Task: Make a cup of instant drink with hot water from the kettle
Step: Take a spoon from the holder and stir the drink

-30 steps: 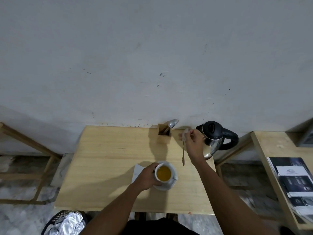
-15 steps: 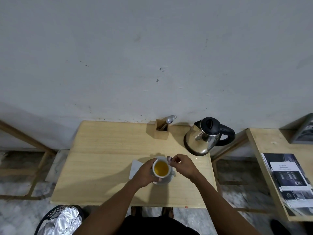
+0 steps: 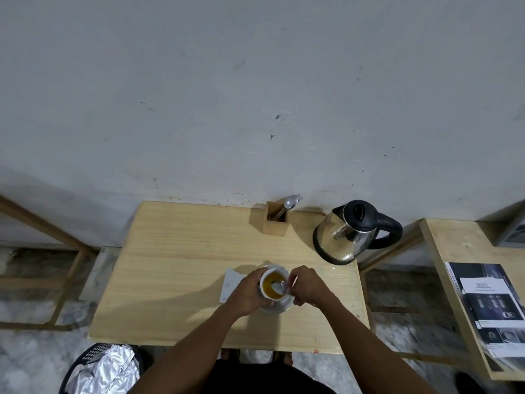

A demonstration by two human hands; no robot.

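A white cup of amber drink stands on a white saucer near the front of the wooden table. My left hand wraps around the cup's left side. My right hand pinches the handle of a metal spoon whose bowl dips into the drink. The steel kettle with black lid and handle stands at the table's back right, apart from both hands.
A wooden holder with cutlery sits at the back edge by the wall. A white paper lies left of the saucer. A second table with printed sheets stands to the right. A bin with a silver liner is on the floor at front left.
My right hand carried the spoon down from near the holder to the cup, and its bowl is now in the drink. My left hand stayed on the cup.
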